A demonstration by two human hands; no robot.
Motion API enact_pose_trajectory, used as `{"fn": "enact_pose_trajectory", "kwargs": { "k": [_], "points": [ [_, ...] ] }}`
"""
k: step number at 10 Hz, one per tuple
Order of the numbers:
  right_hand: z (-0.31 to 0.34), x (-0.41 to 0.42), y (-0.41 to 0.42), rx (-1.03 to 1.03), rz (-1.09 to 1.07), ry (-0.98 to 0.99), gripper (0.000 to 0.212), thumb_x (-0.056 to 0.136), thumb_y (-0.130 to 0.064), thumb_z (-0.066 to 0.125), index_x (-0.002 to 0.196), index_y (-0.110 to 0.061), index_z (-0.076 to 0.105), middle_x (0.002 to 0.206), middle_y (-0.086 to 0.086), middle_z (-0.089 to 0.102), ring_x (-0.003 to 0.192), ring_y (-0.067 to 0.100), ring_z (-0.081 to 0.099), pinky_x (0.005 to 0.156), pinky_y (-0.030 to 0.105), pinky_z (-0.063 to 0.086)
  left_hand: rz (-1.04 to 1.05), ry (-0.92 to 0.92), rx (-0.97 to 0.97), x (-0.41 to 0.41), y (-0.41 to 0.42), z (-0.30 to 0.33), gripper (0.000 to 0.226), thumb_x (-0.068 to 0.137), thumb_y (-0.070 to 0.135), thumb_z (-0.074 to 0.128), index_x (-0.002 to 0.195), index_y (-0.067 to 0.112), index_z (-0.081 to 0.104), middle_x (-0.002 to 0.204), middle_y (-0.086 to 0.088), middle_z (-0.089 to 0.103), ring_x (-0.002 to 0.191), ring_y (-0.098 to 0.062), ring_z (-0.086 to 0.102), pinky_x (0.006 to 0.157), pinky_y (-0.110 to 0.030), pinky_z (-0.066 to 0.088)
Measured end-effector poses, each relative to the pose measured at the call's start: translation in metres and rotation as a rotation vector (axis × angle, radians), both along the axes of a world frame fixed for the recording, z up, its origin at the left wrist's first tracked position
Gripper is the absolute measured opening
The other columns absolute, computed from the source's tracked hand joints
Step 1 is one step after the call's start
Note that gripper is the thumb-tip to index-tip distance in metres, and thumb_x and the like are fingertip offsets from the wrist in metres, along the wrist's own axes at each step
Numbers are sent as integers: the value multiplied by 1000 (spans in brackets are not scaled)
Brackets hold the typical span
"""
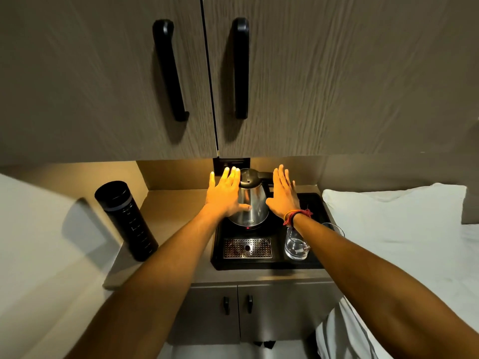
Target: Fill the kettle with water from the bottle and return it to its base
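Observation:
A steel kettle [252,203] with a black lid and handle stands on its base on a black tray [315,213], a red light showing low on its front. My left hand [225,194] is flat with fingers spread, just left of the kettle, its thumb lying across the kettle's lower body. My right hand [283,194] is also flat and spread, just right of the kettle, and holds nothing. A tall black bottle [126,220] stands on the counter at the left, apart from both hands, cap on.
A clear drinking glass [296,243] sits on the tray under my right forearm. A perforated metal drip grille [247,247] lies at the tray's front. Wall cabinet doors with black handles [169,69] hang overhead. A white bed [404,229] borders the counter on the right.

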State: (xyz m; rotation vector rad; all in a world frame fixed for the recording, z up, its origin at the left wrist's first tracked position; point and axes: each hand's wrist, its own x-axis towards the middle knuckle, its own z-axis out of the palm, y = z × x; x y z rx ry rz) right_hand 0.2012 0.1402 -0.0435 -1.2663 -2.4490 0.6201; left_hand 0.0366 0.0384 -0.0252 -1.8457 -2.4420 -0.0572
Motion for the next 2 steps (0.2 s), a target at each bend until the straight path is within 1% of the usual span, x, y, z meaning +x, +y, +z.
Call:
{"fn": "enact_pose_trajectory", "kwargs": {
  "k": [1,2],
  "points": [
    [10,7,-15,58,8,15,97,82,-6,55,158,-8,-6,167,9,-10,156,26,-9,128,44,6,-7,25,49,4,-11,14,111,83,68,57,157,10,-2,166,-9,-2,152,-24,-5,120,-55,-1],
    [33,26,-40,303,84,54,84,82,-6,49,158,-9,13,166,9,16,155,25,13,120,42,33,-48,115,264,17,-38,36,88,89,55,55,154,6,21,160,-14,28,149,-27,21,122,-50,14]
  ]
}}
